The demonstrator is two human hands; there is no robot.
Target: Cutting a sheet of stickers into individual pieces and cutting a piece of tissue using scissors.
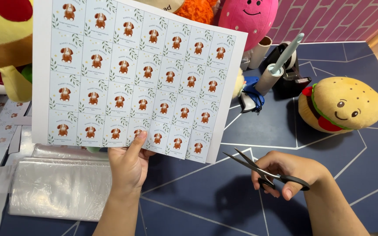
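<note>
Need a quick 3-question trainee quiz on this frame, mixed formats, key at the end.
1. True or false: the scissors in the right hand are already cutting the printed sheet.
2. Which hand holds the sheet by its bottom edge?
A. left hand
B. right hand
3. Fill in: the toy at the table's right side is a plush ____.

Key:
1. False; the blades are open and apart from the sheet.
2. A
3. burger
</note>
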